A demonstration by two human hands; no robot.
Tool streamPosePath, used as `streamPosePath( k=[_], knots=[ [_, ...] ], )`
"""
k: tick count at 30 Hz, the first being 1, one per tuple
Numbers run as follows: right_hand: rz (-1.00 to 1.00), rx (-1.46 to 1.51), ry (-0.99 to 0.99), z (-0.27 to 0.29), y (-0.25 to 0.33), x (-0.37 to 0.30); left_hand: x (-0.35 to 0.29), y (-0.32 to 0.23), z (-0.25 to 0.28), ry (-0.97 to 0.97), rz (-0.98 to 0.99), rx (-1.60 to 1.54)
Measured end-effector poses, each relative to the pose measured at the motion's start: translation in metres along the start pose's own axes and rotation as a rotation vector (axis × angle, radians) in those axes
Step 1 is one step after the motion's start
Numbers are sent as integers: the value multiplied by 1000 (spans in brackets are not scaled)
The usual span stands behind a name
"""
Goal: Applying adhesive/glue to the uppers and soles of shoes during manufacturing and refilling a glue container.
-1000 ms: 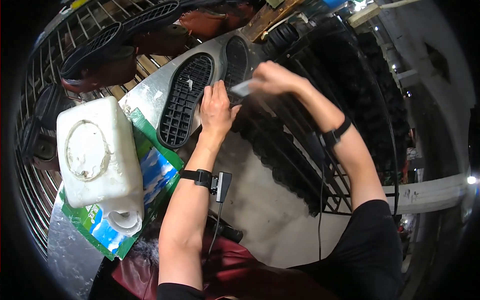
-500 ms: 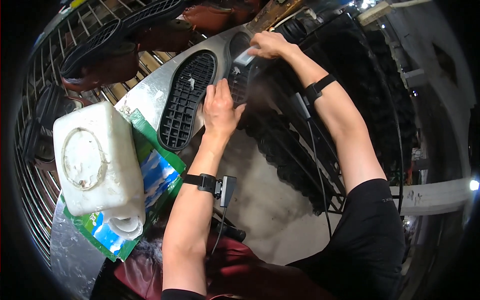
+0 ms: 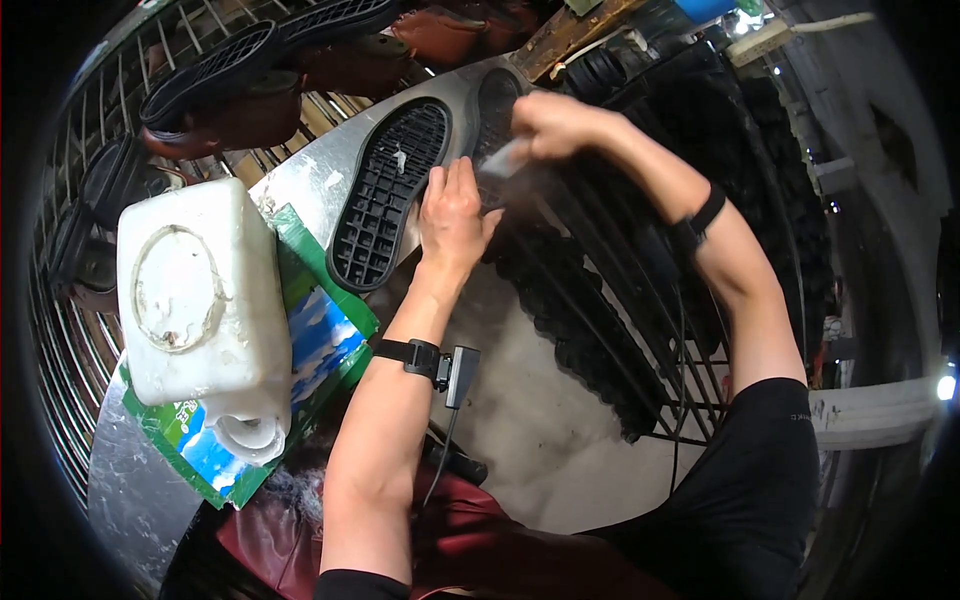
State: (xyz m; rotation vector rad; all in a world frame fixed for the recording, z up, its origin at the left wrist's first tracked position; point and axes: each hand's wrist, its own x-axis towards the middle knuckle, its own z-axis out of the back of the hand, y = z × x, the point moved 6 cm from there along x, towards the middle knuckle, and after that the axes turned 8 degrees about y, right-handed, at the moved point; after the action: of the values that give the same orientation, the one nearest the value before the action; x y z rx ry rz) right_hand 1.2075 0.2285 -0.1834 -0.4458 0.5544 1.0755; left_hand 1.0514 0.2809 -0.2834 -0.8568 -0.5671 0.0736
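My right hand (image 3: 558, 124) grips a pale flat tool (image 3: 506, 159), blurred by motion, over a dark rubber shoe sole (image 3: 496, 104). Hand and tool partly cover that sole. At its near end my left hand (image 3: 455, 213) lies with fingers stretched out and thumb apart, fingertips against the sole's edge. Beside it on the left, another black sole (image 3: 388, 190) rests on the metal tabletop, its grid of hollows facing up and a white smear on it. Nothing touches this second sole except perhaps the edge of my left hand; I cannot tell.
A white plastic jug (image 3: 200, 300) lies on a green and blue plastic sheet (image 3: 325, 325) at the left. Behind stands a wire rack (image 3: 115, 100) with brown shoes (image 3: 225, 120). Black racks (image 3: 610, 280) fill the right side. Dark red cloth (image 3: 470, 550) covers my lap.
My right hand has drawn the pale tool nearer along the sole, toward my left hand, and its elbow has swung outward. My left hand stays by the sole. The view has shifted slightly.
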Motion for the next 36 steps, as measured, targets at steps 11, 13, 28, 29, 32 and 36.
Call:
streamPosePath(
  k=[11, 13, 28, 29, 32, 36],
  knots=[
    [-362, -222, -307, 3, -81, 39, 3, 0, 2, 18, 24, -30],
    [-337, -193, -239, -2, -57, 27, 4, 0, 6, 26, 24, -11],
    [246, 1526, -466, -4, 34, -131, -1, -3, 0, 85, 8, 110],
    [314, 1626, -460, -9, 40, -133, -3, -3, 4, 71, 12, 98],
    [472, 1760, -477, -25, 58, -138, -22, -22, 27, 30, -12, 49],
    [384, 1899, -477, -34, 79, -130, -64, -63, 111, -4, -35, 162]
  ],
)
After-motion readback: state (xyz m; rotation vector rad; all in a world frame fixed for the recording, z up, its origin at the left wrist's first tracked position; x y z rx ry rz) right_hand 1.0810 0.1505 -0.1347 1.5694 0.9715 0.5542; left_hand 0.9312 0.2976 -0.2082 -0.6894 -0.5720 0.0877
